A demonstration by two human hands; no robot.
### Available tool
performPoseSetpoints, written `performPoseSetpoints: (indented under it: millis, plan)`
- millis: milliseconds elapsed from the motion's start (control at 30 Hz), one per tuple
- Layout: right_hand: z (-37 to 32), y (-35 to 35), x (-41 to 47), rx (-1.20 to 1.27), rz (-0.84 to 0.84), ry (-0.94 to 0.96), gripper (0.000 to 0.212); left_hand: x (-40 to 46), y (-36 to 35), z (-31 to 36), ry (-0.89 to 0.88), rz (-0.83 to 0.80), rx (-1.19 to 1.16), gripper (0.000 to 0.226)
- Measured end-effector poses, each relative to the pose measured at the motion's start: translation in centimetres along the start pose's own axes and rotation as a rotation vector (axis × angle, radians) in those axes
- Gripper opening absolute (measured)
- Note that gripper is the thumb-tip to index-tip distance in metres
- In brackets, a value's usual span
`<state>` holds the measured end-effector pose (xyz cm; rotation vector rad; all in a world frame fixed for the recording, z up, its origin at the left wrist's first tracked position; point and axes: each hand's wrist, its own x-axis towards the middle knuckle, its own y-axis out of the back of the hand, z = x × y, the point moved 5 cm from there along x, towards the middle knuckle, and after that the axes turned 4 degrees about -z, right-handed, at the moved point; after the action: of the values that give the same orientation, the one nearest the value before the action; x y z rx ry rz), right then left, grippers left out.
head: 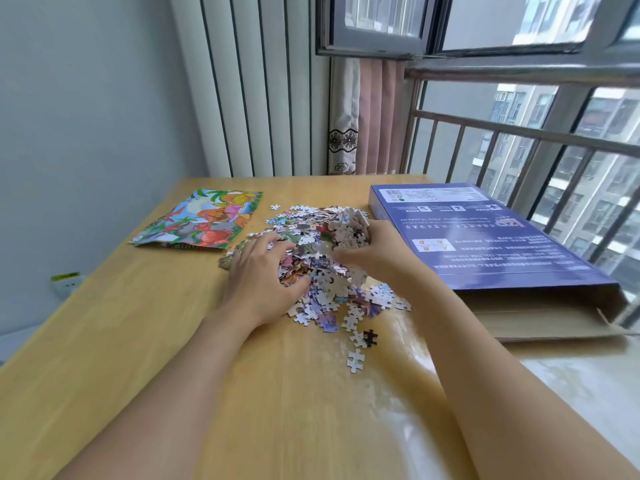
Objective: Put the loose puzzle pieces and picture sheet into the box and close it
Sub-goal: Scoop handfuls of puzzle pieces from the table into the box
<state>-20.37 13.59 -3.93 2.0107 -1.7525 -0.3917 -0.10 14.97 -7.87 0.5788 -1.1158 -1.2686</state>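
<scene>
The right hand is blurred, its fingers buried in the puzzle pieces. The box print is too small to read; its open near end hides the inside.

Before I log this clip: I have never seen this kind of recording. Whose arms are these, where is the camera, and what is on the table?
There is no machine here. One wide-angle camera sits on a person's head and looks forward and down, so the two bare arms reaching in from the bottom are that person's own. The left hand and the right hand curl in around a heap of loose puzzle pieces on a wooden table, gathering them from both sides. A few stray pieces lie nearer the camera. At far left lies the colourful picture sheet, untouched. At right lies the flat blue box, its near end open and showing brown cardboard. A window with railings is behind it.
</scene>
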Motion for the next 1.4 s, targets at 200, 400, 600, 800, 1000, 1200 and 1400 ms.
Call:
performPoseSetpoints:
  millis: [200, 400, 600, 800, 1000, 1200, 1400]
  plan:
    - [-0.5, 0.1, -1.3, 0.131, -0.090, 0.022, 0.020, -0.3, 1.1, 1.0, -0.065, 0.143, -0.175, 0.052]
    - [0.4, 1.7, -3.4, 0.348, -0.112, -0.076, 0.015, -0.8, 1.0, 2.2, -0.080, 0.188, -0.290, 0.042]
    - [1.0, 6.9, -6.2, 0.313, -0.089, -0.097, 0.023, -1.1, 0.6, 7.7, -0.203, 0.056, -0.258, 0.040]
    - [3.1, 13.6, -9.3, 0.258, -0.018, -0.086, 0.021, -0.3, -4.0, 16.9, -0.233, -0.296, -0.156, 0.072]
    - [5.2, 17.6, -10.9, 0.180, 0.001, -0.057, 0.024, -0.5, -6.8, 21.9, -0.172, -0.211, -0.018, 0.054]
    - [5.8, 18.2, -10.8, 0.197, -0.035, -0.015, 0.028, 1.3, -4.5, 22.8, -0.185, -0.047, 0.099, 0.014]
    - [2.6, 19.4, -10.5, 0.121, -0.084, 0.098, 0.024, 6.1, 1.8, 23.5, -0.180, -0.093, 0.060, 0.020]
